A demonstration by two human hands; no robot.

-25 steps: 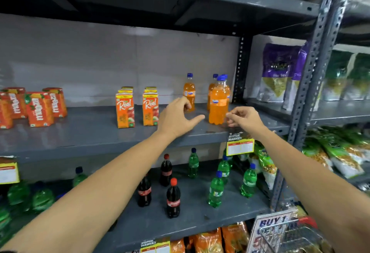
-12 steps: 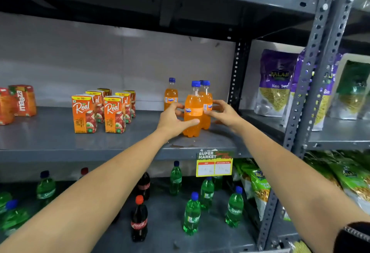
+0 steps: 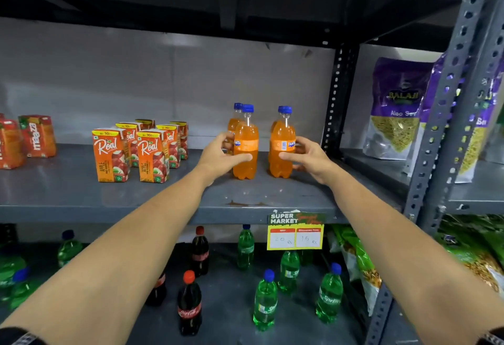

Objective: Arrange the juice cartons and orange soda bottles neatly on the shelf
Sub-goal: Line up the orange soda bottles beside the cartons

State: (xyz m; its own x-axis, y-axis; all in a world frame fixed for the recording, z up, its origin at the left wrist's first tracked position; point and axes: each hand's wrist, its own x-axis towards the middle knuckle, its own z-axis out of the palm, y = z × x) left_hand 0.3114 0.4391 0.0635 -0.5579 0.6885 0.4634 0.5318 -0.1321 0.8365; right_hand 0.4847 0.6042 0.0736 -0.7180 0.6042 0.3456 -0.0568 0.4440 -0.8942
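Note:
Two orange soda bottles with blue caps stand upright at the front of the grey middle shelf [image 3: 81,197]. My left hand [image 3: 221,155] grips the left front bottle [image 3: 246,140], and my right hand [image 3: 309,156] grips the right front bottle [image 3: 282,140]. Another orange bottle [image 3: 234,120] stands behind the left one, partly hidden. Left of the bottles, several orange Real apple juice cartons [image 3: 110,155] stand in two rows. Red Maaza cartons [image 3: 36,135] stand at the far left.
Dark cola bottles [image 3: 189,303] and green soda bottles [image 3: 266,301] stand scattered on the lower shelf. A yellow price tag [image 3: 296,231] hangs from the shelf edge. A perforated upright [image 3: 334,96] bounds the bay; purple snack bags [image 3: 396,110] stand in the right bay.
The two front bottles stood pressed together between my hands; now they stand apart, one in each hand. The view has come closer to the shelf.

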